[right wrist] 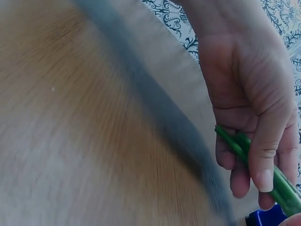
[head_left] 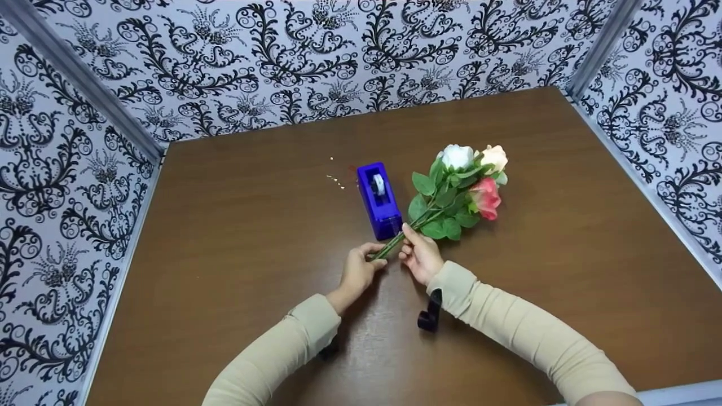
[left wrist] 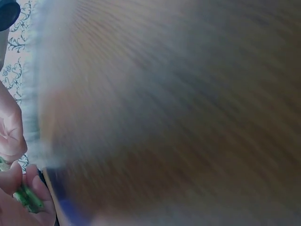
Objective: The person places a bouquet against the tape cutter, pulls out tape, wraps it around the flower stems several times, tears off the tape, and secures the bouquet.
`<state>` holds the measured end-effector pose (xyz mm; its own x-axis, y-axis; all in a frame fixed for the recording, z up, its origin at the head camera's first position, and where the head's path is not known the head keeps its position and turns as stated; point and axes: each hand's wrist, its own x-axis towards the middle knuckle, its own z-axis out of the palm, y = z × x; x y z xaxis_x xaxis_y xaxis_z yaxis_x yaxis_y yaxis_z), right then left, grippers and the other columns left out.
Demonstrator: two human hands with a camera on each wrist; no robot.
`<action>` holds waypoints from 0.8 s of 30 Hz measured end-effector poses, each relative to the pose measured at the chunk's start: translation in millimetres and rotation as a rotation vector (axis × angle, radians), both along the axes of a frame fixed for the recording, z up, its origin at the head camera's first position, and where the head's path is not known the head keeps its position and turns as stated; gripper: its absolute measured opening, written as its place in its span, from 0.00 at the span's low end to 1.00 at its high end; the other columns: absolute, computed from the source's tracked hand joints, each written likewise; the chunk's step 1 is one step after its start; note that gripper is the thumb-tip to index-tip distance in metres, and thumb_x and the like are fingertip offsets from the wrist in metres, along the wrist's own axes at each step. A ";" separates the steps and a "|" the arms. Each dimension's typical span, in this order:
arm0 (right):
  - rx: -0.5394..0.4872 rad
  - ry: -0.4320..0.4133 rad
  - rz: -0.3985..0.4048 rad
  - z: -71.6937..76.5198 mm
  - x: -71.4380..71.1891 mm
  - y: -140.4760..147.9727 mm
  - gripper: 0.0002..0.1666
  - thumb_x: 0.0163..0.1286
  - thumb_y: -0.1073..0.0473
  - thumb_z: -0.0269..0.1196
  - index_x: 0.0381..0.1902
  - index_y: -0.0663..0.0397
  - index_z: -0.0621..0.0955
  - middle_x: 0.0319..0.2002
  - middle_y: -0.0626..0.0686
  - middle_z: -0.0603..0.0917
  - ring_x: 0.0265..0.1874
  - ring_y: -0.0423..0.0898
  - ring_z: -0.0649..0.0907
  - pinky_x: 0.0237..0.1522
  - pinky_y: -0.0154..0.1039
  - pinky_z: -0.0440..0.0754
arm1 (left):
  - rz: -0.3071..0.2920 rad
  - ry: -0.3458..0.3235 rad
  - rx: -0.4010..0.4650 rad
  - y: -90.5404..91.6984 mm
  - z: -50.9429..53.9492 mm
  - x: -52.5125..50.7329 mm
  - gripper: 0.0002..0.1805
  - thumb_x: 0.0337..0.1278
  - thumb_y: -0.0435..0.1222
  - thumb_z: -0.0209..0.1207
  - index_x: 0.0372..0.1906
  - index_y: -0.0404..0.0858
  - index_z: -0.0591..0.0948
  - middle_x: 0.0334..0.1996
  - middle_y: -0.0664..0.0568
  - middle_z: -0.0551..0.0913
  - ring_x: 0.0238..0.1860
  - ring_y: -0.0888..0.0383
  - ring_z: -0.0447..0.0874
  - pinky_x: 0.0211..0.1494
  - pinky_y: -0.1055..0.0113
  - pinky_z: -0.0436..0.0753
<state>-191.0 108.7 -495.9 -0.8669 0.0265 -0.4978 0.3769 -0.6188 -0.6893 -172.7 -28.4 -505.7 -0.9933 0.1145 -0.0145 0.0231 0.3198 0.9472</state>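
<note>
Green flower stems lie slanted between the two hands. My left hand pinches their lower ends between thumb and fingers; in the right wrist view that hand curls round the green stems. My right hand pinches the stems higher up, just below the leaves. White, peach and pink-red flowers spread at the upper right end among green leaves. A blue tape dispenser stands beside the stems, close to the fingers. In the left wrist view, the stems show between fingers at the lower left.
The brown table is bounded by black-and-white patterned walls with grey metal edges. Small pale bits lie left of the dispenser. Black devices are strapped at the wrists, one hanging below the right cuff.
</note>
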 end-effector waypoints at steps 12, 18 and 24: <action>-0.011 0.070 0.016 -0.3 -1.9 3.2 0.13 0.69 0.61 0.52 0.24 0.50 0.75 0.21 0.46 0.65 0.15 0.36 0.60 0.19 0.28 0.61 | -0.071 -0.167 0.062 3.7 4.5 -2.1 0.20 0.69 0.39 0.43 0.47 0.26 0.76 0.32 0.36 0.83 0.21 0.56 0.78 0.28 0.65 0.79; 0.005 0.086 0.037 -0.4 -2.1 1.0 0.08 0.71 0.60 0.50 0.34 0.53 0.76 0.21 0.46 0.65 0.15 0.36 0.61 0.19 0.28 0.61 | -0.066 -0.266 0.200 5.0 1.8 -7.7 0.15 0.67 0.33 0.45 0.45 0.23 0.75 0.28 0.37 0.82 0.19 0.62 0.74 0.27 0.66 0.80; 0.118 0.095 0.048 2.0 -0.8 -1.5 0.14 0.71 0.60 0.50 0.23 0.53 0.71 0.20 0.46 0.67 0.13 0.36 0.63 0.16 0.28 0.62 | -0.053 -0.226 0.224 1.7 1.4 -8.9 0.13 0.64 0.29 0.48 0.43 0.20 0.76 0.27 0.37 0.82 0.21 0.63 0.74 0.27 0.72 0.76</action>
<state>-191.9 107.2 -494.0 -0.9114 0.0373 -0.4098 0.3341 -0.5141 -0.7900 -181.6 -26.7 -504.3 -0.9605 0.1908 -0.2026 -0.1849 0.1066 0.9770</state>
